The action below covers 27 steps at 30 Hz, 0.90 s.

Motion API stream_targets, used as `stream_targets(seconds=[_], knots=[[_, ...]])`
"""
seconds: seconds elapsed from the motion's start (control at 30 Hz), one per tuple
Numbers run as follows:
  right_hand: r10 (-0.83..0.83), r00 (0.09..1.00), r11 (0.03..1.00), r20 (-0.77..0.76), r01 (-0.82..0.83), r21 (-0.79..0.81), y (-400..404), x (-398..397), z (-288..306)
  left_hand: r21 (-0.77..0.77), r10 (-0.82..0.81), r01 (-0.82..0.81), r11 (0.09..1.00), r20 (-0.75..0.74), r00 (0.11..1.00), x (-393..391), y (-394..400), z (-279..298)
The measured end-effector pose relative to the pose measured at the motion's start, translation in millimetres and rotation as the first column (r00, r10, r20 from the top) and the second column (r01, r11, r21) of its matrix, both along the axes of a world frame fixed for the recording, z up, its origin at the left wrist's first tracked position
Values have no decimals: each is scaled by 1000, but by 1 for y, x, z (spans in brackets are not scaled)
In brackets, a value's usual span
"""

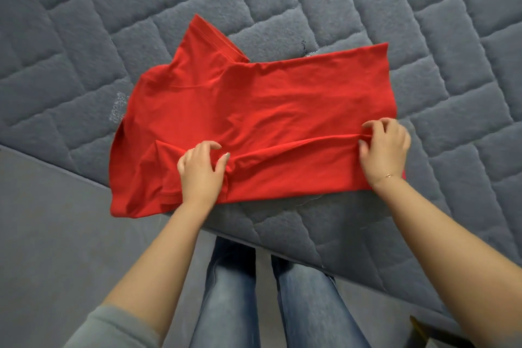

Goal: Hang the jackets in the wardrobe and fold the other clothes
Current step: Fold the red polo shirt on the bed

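Red T-shirt (254,110) at bed's (423,37) near edge: soft, limp. Left hand (199,169) and right hand (385,147) pinch a raised crease; best held there.

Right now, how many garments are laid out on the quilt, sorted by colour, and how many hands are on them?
Red garments: 1, the red shirt, lying on the grey quilt.
Garments of any other colour on the quilt: 0 in view.
Hands pinching the shirt: 2, the left hand and the right hand.
Total: 1 garment, 2 hands.
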State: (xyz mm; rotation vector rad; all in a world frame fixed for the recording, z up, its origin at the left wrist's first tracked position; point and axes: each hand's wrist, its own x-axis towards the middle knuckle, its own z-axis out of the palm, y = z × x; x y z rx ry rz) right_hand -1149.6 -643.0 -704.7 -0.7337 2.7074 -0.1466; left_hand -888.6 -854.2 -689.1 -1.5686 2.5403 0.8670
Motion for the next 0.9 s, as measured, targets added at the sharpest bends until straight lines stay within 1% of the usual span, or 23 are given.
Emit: stream_targets(seconds=[0.03,0.07,0.1,0.13,0.17,0.2,0.23,0.27,0.3,0.33,0.37,0.4,0.43,0.5,0.53,0.6,0.67,0.73,0.8,0.87,0.9], knots=[[-45,999,996,0,45,-82,-8,22,7,-45,119,-121,992,-29,992,10,-5,7],[-70,996,982,49,77,-170,-16,47,12,-76,240,-243,967,-47,970,21,-11,12],[-79,985,961,155,116,-249,-25,73,17,-81,346,-349,934,-51,937,33,-17,16],[-75,953,935,293,170,-311,-35,98,19,-57,436,-438,897,-46,899,45,-23,16],[-78,897,910,435,243,-337,-46,121,19,-2,517,-517,856,-27,856,56,-29,15],[-94,825,891,558,320,-323,-57,143,18,64,584,-584,810,12,812,66,-36,12],[-115,746,886,656,376,-273,-70,164,14,124,627,-630,766,68,776,74,-41,8],[-131,672,891,729,402,-211,-83,184,10,168,636,-649,742,126,761,82,-46,3],[-145,607,900,781,409,-152,-96,200,6,200,608,-633,748,177,774,86,-50,-3],[-162,551,902,819,419,-103,-109,215,1,231,547,-588,775,220,808,90,-53,-8],[-182,515,896,838,437,-74,-121,227,-2,269,480,-531,804,234,846,93,-57,-12],[-198,511,886,836,458,-71,-132,236,-6,323,428,-473,820,203,881,95,-60,-15],[-214,525,873,824,482,-80,-141,242,-9,390,393,-415,822,139,909,97,-62,-16],[-260,575,839,776,532,-114,-150,248,-12,472,353,-321,821,23,936,101,-64,-12],[-286,607,822,741,552,-136,-151,249,-12,460,329,-294,838,3,944,104,-64,-10],[-352,689,808,633,565,-165,-145,250,-12,376,278,-265,888,21,960,114,-58,-9],[-366,738,836,567,529,-149,-134,250,-12,343,253,-261,902,68,965,122,-46,-10],[-315,742,876,592,468,-119,-130,257,-14,383,306,-311,870,74,949,132,-41,-13],[-285,747,895,601,432,-113,-130,259,-15,414,368,-353,839,46,929,137,-43,-14],[-281,756,904,591,415,-101,-131,256,-16,410,364,-327,852,-14,931,133,-51,-9],[-291,753,903,591,419,-90,-131,255,-16,388,340,-294,874,-53,939,130,-56,-6]])
